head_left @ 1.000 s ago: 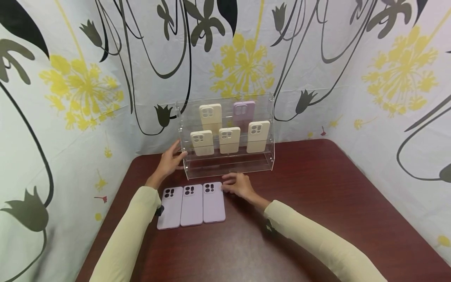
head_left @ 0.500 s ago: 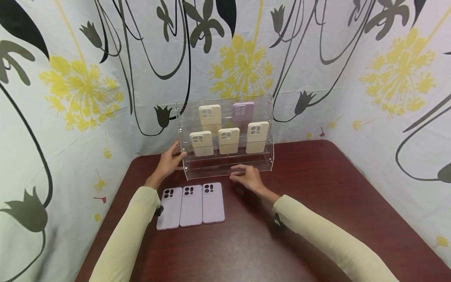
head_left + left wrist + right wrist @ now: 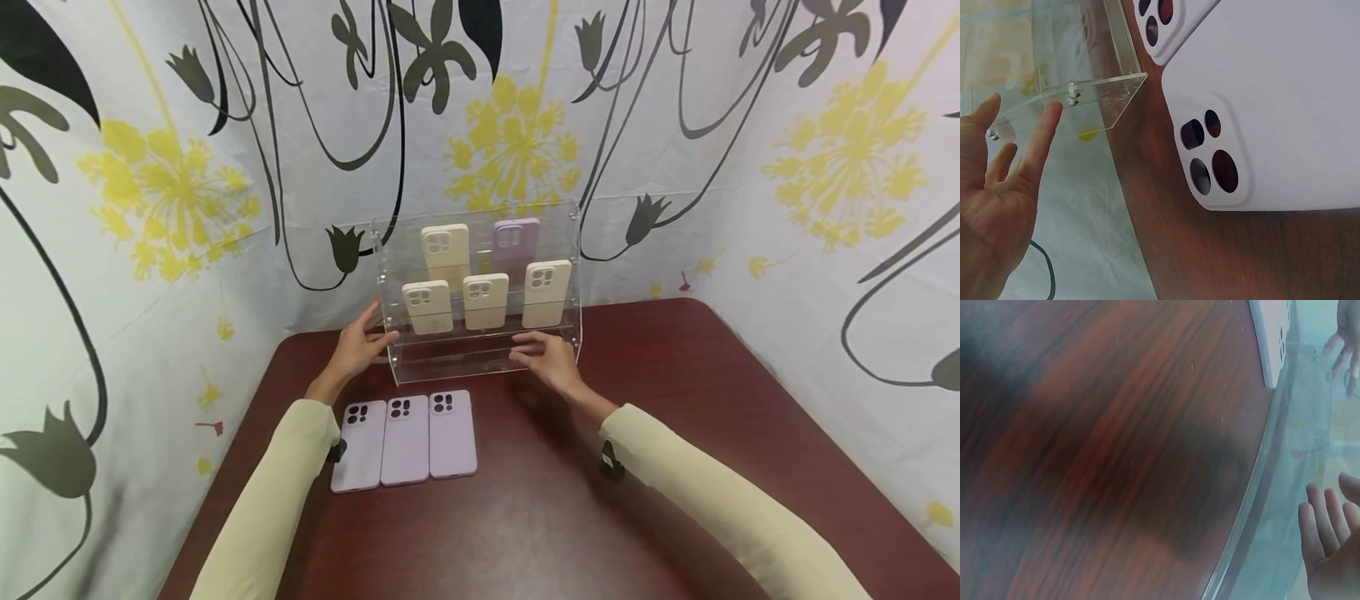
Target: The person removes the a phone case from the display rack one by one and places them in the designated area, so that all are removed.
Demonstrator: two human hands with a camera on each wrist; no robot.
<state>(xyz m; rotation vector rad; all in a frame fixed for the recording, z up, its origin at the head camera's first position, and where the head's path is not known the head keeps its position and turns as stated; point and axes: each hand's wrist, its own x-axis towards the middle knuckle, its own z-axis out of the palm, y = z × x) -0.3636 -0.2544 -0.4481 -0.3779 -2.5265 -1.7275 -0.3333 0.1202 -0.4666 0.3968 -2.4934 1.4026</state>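
Beside the left side of a clear acrylic display stand (image 3: pixel 480 360) is my left hand (image 3: pixel 357 343). Its fingers are extended along the side panel in the left wrist view, holding nothing. My right hand (image 3: pixel 550 360) hovers at the stand's lower right front, fingers loosely bent, nothing in them. Three lilac phone cases (image 3: pixel 453 433) lie side by side on the table, camera cutouts toward the stand; wood shows through the holes of one case (image 3: pixel 1272 112). Three cream phone cases (image 3: pixel 485 302) stand in the stand's middle row. Above them are another cream case (image 3: pixel 446 250) and a lilac case (image 3: pixel 516 242).
The stand's bottom shelf is partly covered by my right hand. A dark reddish wooden table (image 3: pixel 675 400) extends right and toward me. Flower-printed cloth walls (image 3: pixel 315 125) enclose the back and both sides.
My right hand has moved right and away from the lilac cases, toward the stand's lower right corner. The left hand, the stand and the cases keep their places.
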